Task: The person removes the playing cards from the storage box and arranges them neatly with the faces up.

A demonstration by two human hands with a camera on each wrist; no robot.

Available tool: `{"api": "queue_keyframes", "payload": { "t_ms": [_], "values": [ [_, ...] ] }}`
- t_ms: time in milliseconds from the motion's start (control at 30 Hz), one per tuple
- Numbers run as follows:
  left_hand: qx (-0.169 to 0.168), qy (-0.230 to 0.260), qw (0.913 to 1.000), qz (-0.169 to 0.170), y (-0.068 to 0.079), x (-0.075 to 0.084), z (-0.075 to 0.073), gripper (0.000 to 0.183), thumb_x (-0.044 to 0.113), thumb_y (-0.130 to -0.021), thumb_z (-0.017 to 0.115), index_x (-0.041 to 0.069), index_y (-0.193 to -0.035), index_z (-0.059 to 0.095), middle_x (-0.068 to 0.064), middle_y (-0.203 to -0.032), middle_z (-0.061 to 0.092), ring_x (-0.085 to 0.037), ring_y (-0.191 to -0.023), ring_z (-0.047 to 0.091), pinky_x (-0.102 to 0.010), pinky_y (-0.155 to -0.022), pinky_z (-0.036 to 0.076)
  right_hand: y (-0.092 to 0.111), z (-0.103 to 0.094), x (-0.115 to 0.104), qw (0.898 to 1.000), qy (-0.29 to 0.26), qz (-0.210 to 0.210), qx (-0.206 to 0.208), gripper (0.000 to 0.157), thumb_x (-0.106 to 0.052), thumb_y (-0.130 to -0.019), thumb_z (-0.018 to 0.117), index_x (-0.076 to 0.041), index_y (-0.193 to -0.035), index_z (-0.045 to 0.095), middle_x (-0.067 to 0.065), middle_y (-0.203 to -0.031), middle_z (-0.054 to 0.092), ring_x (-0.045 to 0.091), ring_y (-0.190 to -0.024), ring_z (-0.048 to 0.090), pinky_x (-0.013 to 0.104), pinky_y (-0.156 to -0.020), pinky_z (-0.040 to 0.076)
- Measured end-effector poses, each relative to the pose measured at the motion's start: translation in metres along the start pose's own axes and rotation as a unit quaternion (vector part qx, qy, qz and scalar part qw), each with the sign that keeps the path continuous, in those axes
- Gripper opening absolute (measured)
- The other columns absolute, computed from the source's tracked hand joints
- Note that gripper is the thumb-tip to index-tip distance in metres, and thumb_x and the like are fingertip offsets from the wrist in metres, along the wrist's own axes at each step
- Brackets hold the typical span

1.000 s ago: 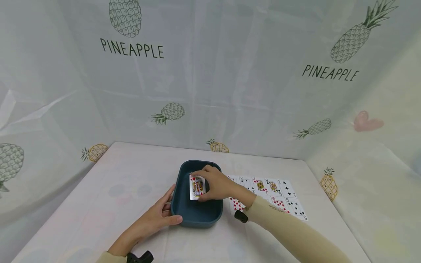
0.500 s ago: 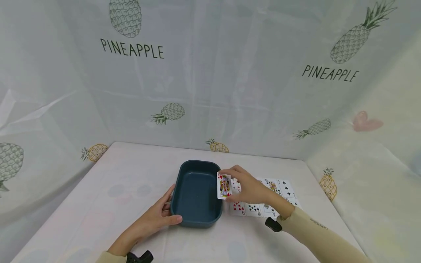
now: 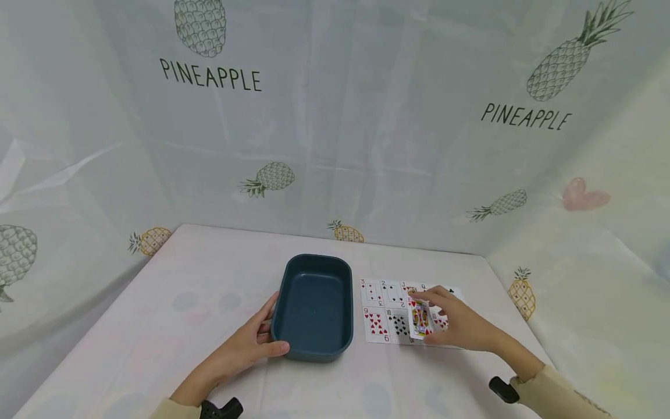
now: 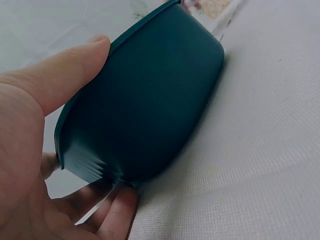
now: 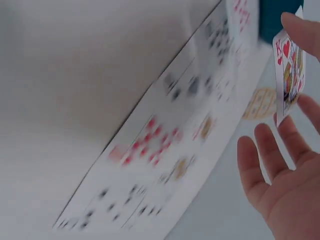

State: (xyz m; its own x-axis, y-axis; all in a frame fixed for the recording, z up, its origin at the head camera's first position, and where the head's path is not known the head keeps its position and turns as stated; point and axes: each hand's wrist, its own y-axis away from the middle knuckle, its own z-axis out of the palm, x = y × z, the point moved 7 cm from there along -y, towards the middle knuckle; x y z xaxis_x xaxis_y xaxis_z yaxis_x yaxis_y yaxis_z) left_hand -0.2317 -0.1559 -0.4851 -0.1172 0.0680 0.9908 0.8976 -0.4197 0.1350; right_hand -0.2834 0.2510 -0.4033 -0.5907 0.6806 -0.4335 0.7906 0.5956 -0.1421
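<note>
A king of hearts playing card (image 3: 420,319) is pinched by its edges between the thumb and fingers of my right hand (image 3: 460,323). It overlaps the laid-out playing cards (image 3: 376,323) in the head view; in the right wrist view the K corner of the king of hearts (image 5: 289,75) faces the camera. My left hand (image 3: 248,343) grips the near left side of a dark blue-green rectangular bin (image 3: 314,302). In the left wrist view, the thumb (image 4: 75,72) lies along the rim and the other fingers reach round the wall of the bin (image 4: 145,95).
Cards lie face up in two rows on the pale cloth-covered table (image 3: 209,279), right of the bin; the right hand hides several. Behind the table hangs a white pineapple-print cloth (image 3: 366,134), which also rises at both sides.
My right hand has carried the king of hearts out from over the bin, rightward across the rows of cards. The left hand and the bin have stayed in place.
</note>
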Motion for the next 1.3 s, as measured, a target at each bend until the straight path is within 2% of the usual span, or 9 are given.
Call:
{"api": "queue_keyframes", "payload": {
  "t_ms": [167, 300, 400, 567, 667, 767, 900, 1133, 1300],
  "values": [
    [0.003, -0.001, 1.0, 0.002, 0.001, 0.004, 0.001, 0.095, 0.02, -0.092, 0.07, 0.036, -0.157, 0.003, -0.02, -0.158, 0.018, -0.035, -0.132, 0.047, -0.038, -0.095, 0.051, 0.031, -0.016, 0.044, 0.999, 0.03, 0.025, 0.01, 0.087, -0.035, -0.065, 0.091, -0.026, -0.142, 0.05, -0.005, -0.127, 0.048, 0.021, -0.114, 0.052, 0.037, -0.08, 0.052],
    [0.005, -0.01, 0.9999, -0.003, 0.0, 0.002, 0.0, 0.094, 0.022, -0.092, 0.069, 0.038, -0.157, 0.003, -0.018, -0.158, 0.018, -0.034, -0.133, 0.046, -0.038, -0.095, 0.051, 0.053, -0.026, 0.074, 0.997, 0.051, 0.05, 0.006, 0.085, -0.041, -0.066, 0.089, -0.021, -0.141, 0.052, -0.001, -0.128, 0.049, 0.027, -0.113, 0.054, 0.039, -0.076, 0.053],
    [0.006, -0.015, 0.9999, -0.005, -0.001, 0.0, -0.001, 0.094, 0.022, -0.092, 0.069, 0.039, -0.156, 0.003, -0.017, -0.158, 0.018, -0.034, -0.133, 0.046, -0.038, -0.096, 0.05, 0.067, -0.036, 0.09, 0.996, 0.074, 0.058, 0.009, 0.086, -0.042, -0.065, 0.089, -0.02, -0.14, 0.053, 0.0, -0.128, 0.05, 0.029, -0.111, 0.054, 0.039, -0.074, 0.053],
    [0.012, -0.023, 0.9997, -0.005, -0.002, -0.002, -0.003, 0.093, 0.022, -0.092, 0.069, 0.039, -0.156, 0.004, -0.016, -0.158, 0.018, -0.034, -0.134, 0.045, -0.038, -0.097, 0.05, 0.085, -0.051, 0.11, 0.99, 0.132, 0.037, 0.031, 0.086, -0.037, -0.057, 0.094, -0.017, -0.133, 0.06, 0.001, -0.119, 0.056, 0.024, -0.106, 0.055, 0.035, -0.079, 0.051],
    [0.011, -0.023, 0.9997, -0.004, -0.002, -0.002, -0.003, 0.093, 0.022, -0.092, 0.069, 0.039, -0.156, 0.004, -0.016, -0.159, 0.017, -0.034, -0.134, 0.045, -0.039, -0.097, 0.05, 0.093, -0.053, 0.121, 0.987, 0.151, 0.044, 0.021, 0.085, -0.031, -0.053, 0.096, -0.016, -0.13, 0.062, 0.001, -0.115, 0.056, 0.022, -0.104, 0.054, 0.034, -0.082, 0.05],
    [0.006, -0.018, 0.9998, -0.003, -0.002, -0.002, -0.003, 0.093, 0.021, -0.092, 0.069, 0.039, -0.156, 0.003, -0.016, -0.159, 0.017, -0.034, -0.133, 0.046, -0.038, -0.097, 0.05, 0.096, -0.052, 0.132, 0.986, 0.149, 0.074, -0.01, 0.084, -0.031, -0.054, 0.095, -0.019, -0.131, 0.062, -0.001, -0.116, 0.054, 0.022, -0.105, 0.053, 0.035, -0.082, 0.049],
    [0.003, -0.015, 0.9999, 0.0, 0.0, -0.001, -0.002, 0.092, 0.021, -0.093, 0.068, 0.038, -0.156, 0.003, -0.018, -0.159, 0.016, -0.034, -0.133, 0.046, -0.038, -0.096, 0.05, 0.093, -0.05, 0.135, 0.985, 0.135, 0.09, -0.053, 0.082, -0.032, -0.058, 0.092, -0.021, -0.133, 0.06, -0.001, -0.118, 0.054, 0.023, -0.107, 0.053, 0.04, -0.084, 0.049],
    [0.009, -0.022, 0.9997, 0.0, 0.002, 0.001, -0.001, 0.092, 0.022, -0.092, 0.069, 0.038, -0.156, 0.004, -0.019, -0.16, 0.014, -0.036, -0.134, 0.044, -0.04, -0.097, 0.049, 0.085, -0.043, 0.136, 0.983, 0.1, 0.1, -0.119, 0.079, -0.027, -0.062, 0.09, -0.02, -0.134, 0.058, 0.004, -0.119, 0.052, 0.022, -0.103, 0.051, 0.032, -0.079, 0.047],
    [0.015, -0.028, 0.9995, -0.005, 0.001, 0.001, -0.002, 0.093, 0.023, -0.092, 0.07, 0.039, -0.156, 0.004, -0.017, -0.16, 0.014, -0.035, -0.135, 0.044, -0.039, -0.098, 0.049, 0.084, -0.04, 0.142, 0.978, 0.09, 0.129, -0.136, 0.079, -0.026, -0.062, 0.09, -0.022, -0.134, 0.058, 0.005, -0.12, 0.05, 0.025, -0.106, 0.05, 0.037, -0.081, 0.047]
  ]
}}
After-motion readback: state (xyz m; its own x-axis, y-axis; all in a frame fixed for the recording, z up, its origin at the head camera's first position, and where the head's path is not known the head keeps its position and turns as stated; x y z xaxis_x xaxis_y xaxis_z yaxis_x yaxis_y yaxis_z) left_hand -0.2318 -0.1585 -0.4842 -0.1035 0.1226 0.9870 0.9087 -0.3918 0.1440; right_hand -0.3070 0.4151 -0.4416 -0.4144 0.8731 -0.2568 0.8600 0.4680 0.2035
